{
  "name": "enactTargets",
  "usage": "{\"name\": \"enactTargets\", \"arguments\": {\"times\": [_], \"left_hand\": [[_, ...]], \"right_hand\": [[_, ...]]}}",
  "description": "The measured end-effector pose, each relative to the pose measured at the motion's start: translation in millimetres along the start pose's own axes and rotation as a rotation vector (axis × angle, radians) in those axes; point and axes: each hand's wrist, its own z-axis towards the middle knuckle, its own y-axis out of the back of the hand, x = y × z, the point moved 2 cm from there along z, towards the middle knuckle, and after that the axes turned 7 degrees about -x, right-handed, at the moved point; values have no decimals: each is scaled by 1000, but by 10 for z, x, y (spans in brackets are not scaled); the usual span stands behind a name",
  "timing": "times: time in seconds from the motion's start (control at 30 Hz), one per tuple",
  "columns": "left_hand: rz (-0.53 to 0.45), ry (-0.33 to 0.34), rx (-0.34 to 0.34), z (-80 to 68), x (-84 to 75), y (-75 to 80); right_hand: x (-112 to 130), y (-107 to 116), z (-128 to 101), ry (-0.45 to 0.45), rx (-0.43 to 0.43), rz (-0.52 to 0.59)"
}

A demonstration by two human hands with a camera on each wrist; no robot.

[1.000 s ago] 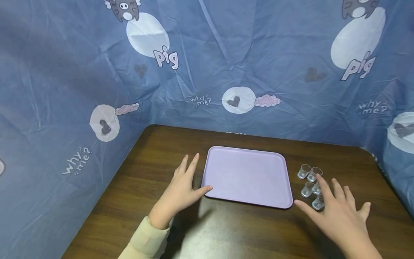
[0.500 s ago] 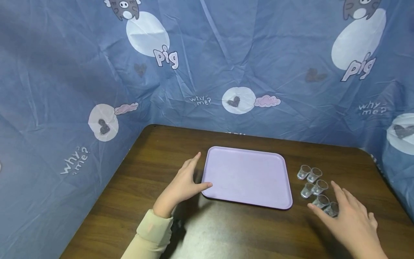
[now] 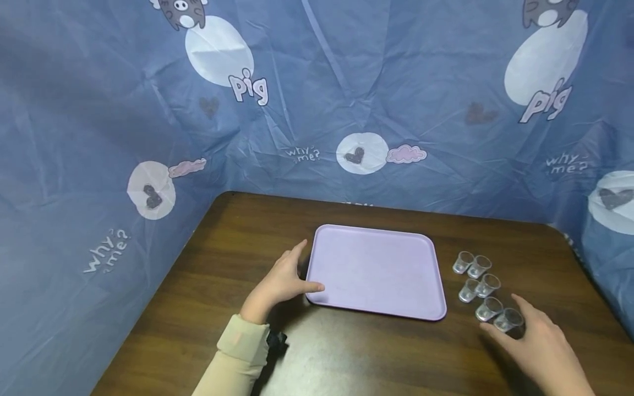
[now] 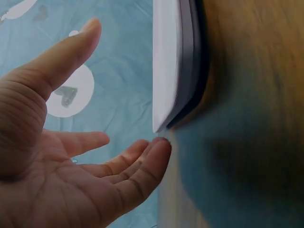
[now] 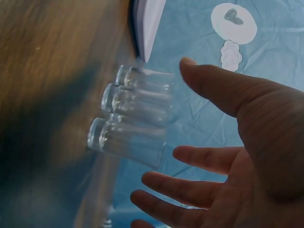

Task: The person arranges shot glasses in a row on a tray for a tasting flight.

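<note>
**Desk:** What has changed since a second ago?

**Photographer:** Both hands have pulled back toward the person. One second ago the right hand [image 3: 542, 344] lay spread over the cups; now it sits at 5 o'clock of the group, and all six cups [image 3: 480, 286] show. The left hand [image 3: 279, 283] has drawn its fingers in along the tray's [image 3: 376, 269] left edge.

**Desk:** State of the right hand?

**Photographer:** Fingers are straight and spread, gripping nothing. From the head camera its fingertips are at the nearest cup [image 3: 508, 319]; whether they touch it, I cannot tell. The right wrist view shows the palm facing the cups [image 5: 137, 118], apart from them.

**Desk:** And the left?

**Photographer:** Relaxed, fingers loosely extended, holding nothing. Its thumb lies at the tray's near left corner, at about 8 o'clock of the tray. The left wrist view shows the fingertips just beside the tray's corner [image 4: 171, 95].

**Desk:** Where do the things stand?

**Photographer:** The lilac tray lies flat at the middle of the brown table [image 3: 238, 247]. The clear cups stand upright in pairs at 3 o'clock of it, running toward 4 o'clock, near its right edge but apart from it. A blue printed cloth [image 3: 99, 137] walls the table at 9, 12 and 3 o'clock. A cream sleeve [image 3: 233, 357] covers the left forearm.
</note>
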Motion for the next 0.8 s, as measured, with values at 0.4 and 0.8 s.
{"name": "enactTargets", "arguments": {"times": [0.4,0.8], "left_hand": [[4,-21,128,84,34,-34],[0,-17,220,95,104,-99]], "right_hand": [[-183,-53,43,-55,104,10],[-239,-83,87,-13,16,54]]}}
